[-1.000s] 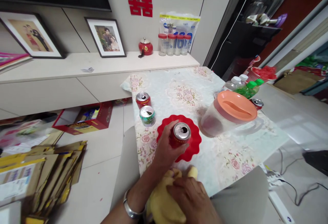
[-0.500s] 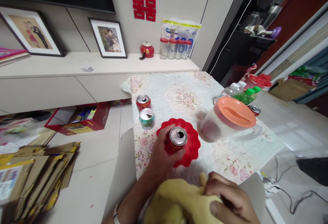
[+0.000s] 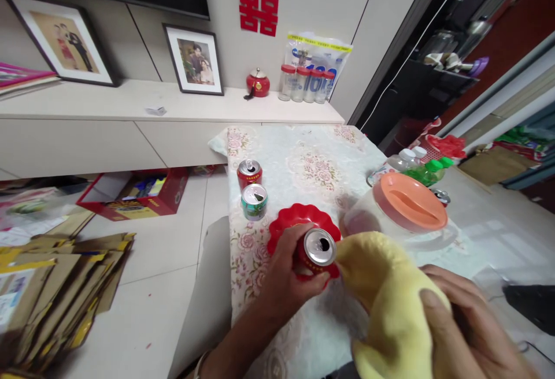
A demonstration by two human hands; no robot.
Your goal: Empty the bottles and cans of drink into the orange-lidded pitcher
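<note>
My left hand [image 3: 288,275] is wrapped round a red can [image 3: 319,247] with an opened silver top, held above the scalloped red plate [image 3: 303,212]. A bunched yellow cloth [image 3: 394,304] hangs from my right hand [image 3: 468,315], pinched between thumb and fingers; its far end reaches beside the can. Whether cloth and can touch is unclear. Left of the plate stand a green and silver can [image 3: 254,201] and, behind it, another red can [image 3: 250,175], both upright and opened.
A pitcher with an orange lid [image 3: 410,203] stands right of the plate on the flowered tablecloth [image 3: 321,171]. Behind it are bottles [image 3: 433,172] and another can [image 3: 441,196]. Flattened cardboard [image 3: 73,292] and a red box [image 3: 139,194] lie on the floor at left.
My right hand has raised the yellow cloth from near my lap to beside the can. The can in my left hand has moved slightly right and closer, and the camera view has shifted.
</note>
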